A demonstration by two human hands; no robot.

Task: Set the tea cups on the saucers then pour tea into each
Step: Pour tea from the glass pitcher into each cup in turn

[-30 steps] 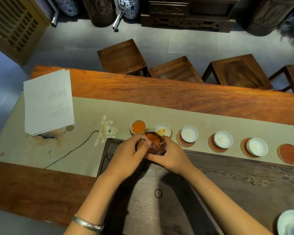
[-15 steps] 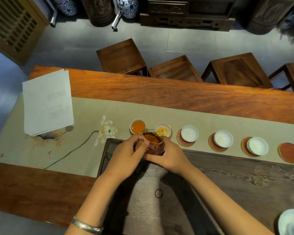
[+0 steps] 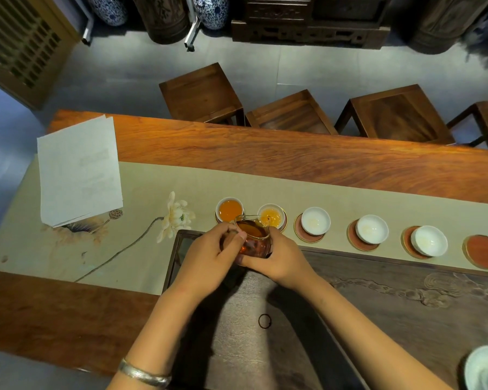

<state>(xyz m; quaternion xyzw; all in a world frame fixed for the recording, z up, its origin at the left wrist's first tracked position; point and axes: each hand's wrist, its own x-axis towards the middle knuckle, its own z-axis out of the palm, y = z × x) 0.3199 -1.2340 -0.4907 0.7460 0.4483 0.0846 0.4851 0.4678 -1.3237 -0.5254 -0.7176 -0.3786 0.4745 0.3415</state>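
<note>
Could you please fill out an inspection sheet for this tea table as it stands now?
Surface: wooden table with beige runner; dark tea tray at the near side.
Job's things: six saucers in a row; first cup full, second cup being filled, three white cups without tea; last saucer bare.
Clutter: paper stack; white bowl at the frame edge.
Grips: left hand and right hand both hold the tilted glass pitcher.
Cables: nothing seen.
Surroundings: wooden stools, porcelain jars.
</note>
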